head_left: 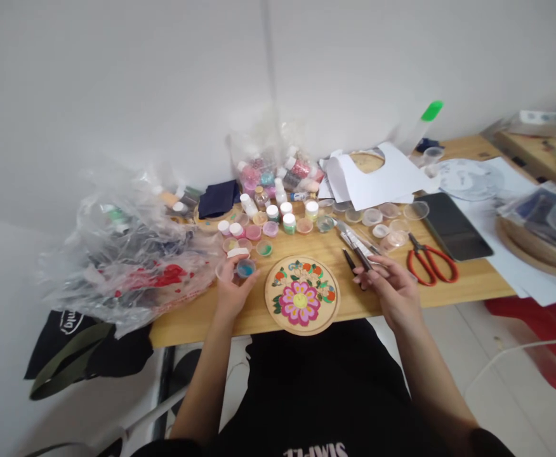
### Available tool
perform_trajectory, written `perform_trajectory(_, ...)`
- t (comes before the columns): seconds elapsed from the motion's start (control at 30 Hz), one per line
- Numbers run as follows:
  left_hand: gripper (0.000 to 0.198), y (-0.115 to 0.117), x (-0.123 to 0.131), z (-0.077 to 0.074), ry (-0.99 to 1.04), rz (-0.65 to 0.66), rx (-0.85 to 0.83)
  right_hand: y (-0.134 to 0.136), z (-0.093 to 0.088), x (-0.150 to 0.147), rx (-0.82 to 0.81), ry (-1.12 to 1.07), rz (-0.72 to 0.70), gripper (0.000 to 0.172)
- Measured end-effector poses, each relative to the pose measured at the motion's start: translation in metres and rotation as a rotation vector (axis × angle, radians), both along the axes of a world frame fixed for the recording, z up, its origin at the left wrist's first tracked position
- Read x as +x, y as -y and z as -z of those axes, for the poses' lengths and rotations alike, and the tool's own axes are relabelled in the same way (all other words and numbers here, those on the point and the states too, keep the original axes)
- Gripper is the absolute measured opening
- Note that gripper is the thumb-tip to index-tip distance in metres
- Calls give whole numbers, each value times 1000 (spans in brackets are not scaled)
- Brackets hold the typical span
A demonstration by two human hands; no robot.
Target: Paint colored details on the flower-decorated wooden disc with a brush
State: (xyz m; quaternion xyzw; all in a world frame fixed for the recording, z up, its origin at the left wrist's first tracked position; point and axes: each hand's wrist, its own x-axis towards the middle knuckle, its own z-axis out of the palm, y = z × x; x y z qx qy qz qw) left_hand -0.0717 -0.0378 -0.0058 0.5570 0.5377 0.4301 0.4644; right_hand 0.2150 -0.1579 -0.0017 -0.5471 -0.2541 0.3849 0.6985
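A round wooden disc [302, 294] painted with a pink flower and orange blossoms lies at the table's near edge, between my hands. My left hand [233, 289] is closed around a small clear cup with blue-green contents [245, 268], just left of the disc. My right hand [392, 289] rests right of the disc, its fingers pinched on a thin dark tool [354, 261]. Beside that hand lie a few more slim tools [351, 238].
Small paint pots and lidded cups [278, 222] crowd the wooden table [468, 285] behind the disc. Red scissors [431, 261] and a dark phone [452, 225] lie to the right. A crumpled plastic bag [125, 254] fills the left; white papers [383, 178] lie at the back.
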Motion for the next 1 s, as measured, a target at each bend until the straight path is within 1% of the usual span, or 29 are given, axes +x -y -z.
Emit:
perform_trajectory(0.1, 57, 2, -3, -1, -7, -36, 71, 2, 4, 3, 33, 9, -27, 37)
perform_trajectory(0.2, 64, 3, -2, -4, 37, -10, 116, 3, 9, 8, 59, 3, -57, 38)
perform_trajectory(0.27, 67, 2, 3, -9, 51, -2, 133, 3, 12, 10, 73, -12, -73, 38)
perform_trajectory(0.33, 72, -2, 14, -16, 42, 13, 170, 3, 14, 12, 90, -27, -81, 38)
perform_trajectory(0.43, 73, -11, 38, -26, -46, 141, 236, 5, 17, 12, 122, -44, -92, 34)
perform_trajectory(0.47, 73, -15, 47, -28, -76, 163, 249, 5, 18, 12, 133, -50, -98, 33)
perform_trajectory(0.53, 76, -22, 64, -28, -121, 157, 248, 6, 19, 12, 152, -67, -113, 29)
perform_trajectory(0.67, 82, -32, 90, -20, -172, 126, 231, 8, 20, 13, 174, -98, -144, 30)
perform_trajectory(0.77, 79, -34, 101, -18, -261, 140, 219, 9, 20, 14, 144, -110, -174, 30)
perform_trajectory(0.9, 75, -32, 110, -25, -403, 135, 239, 10, 20, 15, 121, -115, -216, 31)
perform_trajectory(1.0, 72, -30, 113, -30, -474, 131, 214, 11, 18, 14, 131, -107, -217, 31)
